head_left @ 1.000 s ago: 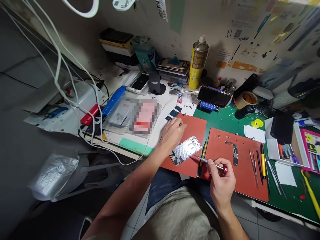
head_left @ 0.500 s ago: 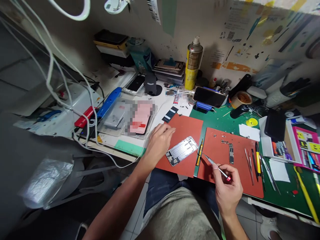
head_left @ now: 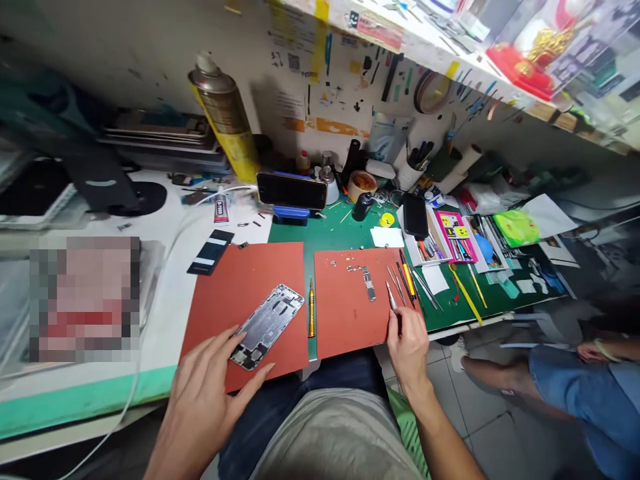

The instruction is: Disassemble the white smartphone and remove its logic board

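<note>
A silver phone housing (head_left: 270, 327) lies on the left red-brown mat (head_left: 215, 287). My left hand (head_left: 210, 373) is at its lower left corner, with fingers stretched and thumb apart; the fingertips meet or overlap the edge. My right hand (head_left: 409, 337) is closed around a slim precision screwdriver (head_left: 391, 295), pointing up over the right mat (head_left: 340, 320); the handle is mostly hidden. Close beside it lie tweezers (head_left: 399, 283) and a yellow-black tool (head_left: 407, 277). A gold screwdriver (head_left: 312, 310) rests between the mats. An L-shaped logic board (head_left: 369, 283) sits on the right mat.
A phone (head_left: 291, 191) leans on a blue stand behind the mats, near a spray can (head_left: 225, 120). Tool trays (head_left: 455, 237) stand at the right. A white cable (head_left: 133, 393) crosses the left edge. Another person (head_left: 565, 393) is at the far right.
The view has swung right. My left hand has come down to the phone housing, its fingers now spread. My right hand has carried the screwdriver from the gold one to beside the tweezers.
</note>
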The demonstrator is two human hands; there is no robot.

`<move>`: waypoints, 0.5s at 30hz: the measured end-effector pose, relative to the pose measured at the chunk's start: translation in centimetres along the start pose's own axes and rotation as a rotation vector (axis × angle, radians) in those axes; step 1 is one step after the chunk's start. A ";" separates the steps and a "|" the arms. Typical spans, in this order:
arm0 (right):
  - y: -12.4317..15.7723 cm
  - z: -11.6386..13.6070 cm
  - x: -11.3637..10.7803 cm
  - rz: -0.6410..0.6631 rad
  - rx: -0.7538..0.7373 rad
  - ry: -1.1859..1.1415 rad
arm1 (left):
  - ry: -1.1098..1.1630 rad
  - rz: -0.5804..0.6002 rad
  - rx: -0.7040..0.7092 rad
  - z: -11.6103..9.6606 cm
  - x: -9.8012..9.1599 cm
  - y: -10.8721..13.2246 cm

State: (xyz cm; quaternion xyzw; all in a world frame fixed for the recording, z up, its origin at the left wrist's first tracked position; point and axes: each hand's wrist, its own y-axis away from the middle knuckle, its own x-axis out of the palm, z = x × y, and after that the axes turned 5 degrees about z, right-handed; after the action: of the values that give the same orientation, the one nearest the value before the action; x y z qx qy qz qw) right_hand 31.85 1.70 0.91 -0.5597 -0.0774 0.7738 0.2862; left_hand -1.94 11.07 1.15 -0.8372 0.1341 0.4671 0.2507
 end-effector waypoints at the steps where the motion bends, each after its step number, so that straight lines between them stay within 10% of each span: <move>1: -0.1 -0.3 0.0 0.018 -0.014 0.008 | -0.002 -0.008 0.012 0.1 0.0 -0.1; 15: -1.8 -4.8 -1.8 0.145 0.063 0.161 | 0.017 -0.021 0.061 1.4 -0.6 0.2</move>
State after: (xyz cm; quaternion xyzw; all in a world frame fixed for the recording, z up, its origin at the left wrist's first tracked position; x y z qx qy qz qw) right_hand 37.21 1.30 1.42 -0.6149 0.0112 0.7471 0.2522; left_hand -3.34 11.63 0.97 -0.8345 0.1414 0.4530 0.2799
